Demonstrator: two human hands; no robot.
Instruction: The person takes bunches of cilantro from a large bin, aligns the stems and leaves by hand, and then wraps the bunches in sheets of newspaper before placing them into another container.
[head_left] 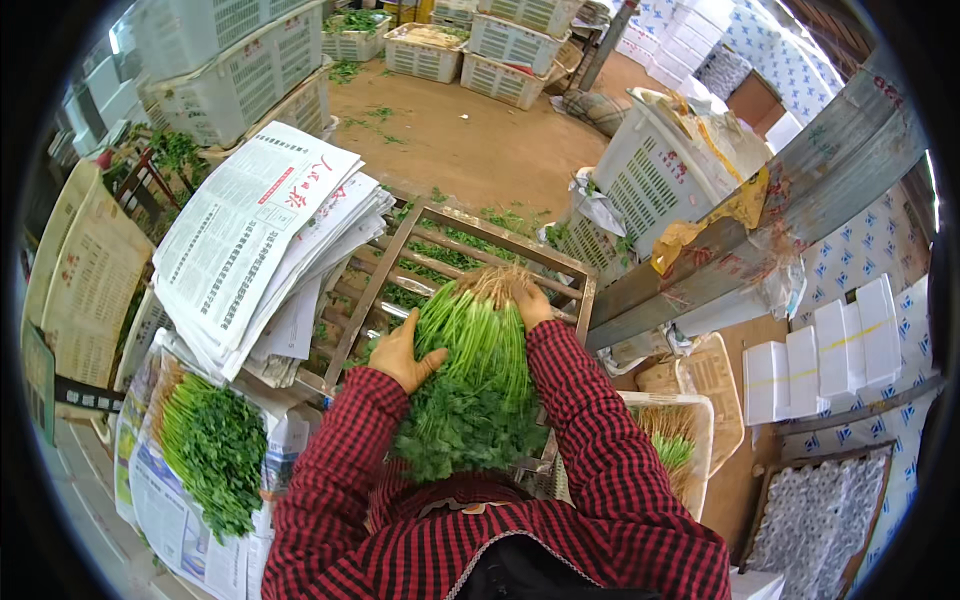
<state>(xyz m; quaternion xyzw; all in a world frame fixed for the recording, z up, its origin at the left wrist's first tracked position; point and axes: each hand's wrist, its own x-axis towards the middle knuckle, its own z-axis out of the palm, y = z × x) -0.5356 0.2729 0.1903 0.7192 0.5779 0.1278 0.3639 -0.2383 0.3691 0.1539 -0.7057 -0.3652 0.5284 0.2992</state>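
Note:
A large bunch of coriander [470, 370] lies before me, its pale roots away from me and its dark leaves toward my body. It rests over a slatted metal rack [400, 245]. My left hand [404, 357] cups the bunch's left side, thumb stretched over the stems and the other fingers partly hidden. At the root end, my right hand [532, 303] is closed round the right side, its fingertips hidden among the roots. To my left, another pile of coriander [215, 450] lies on spread newspaper [185, 535].
A thick newspaper stack [250, 230] stands left of the rack. A crate with rooted greens [690, 405] is by my right elbow. A metal post [740, 240] slants along the right, near a tall white crate [650, 165]. More crates [510, 80] stand at the back.

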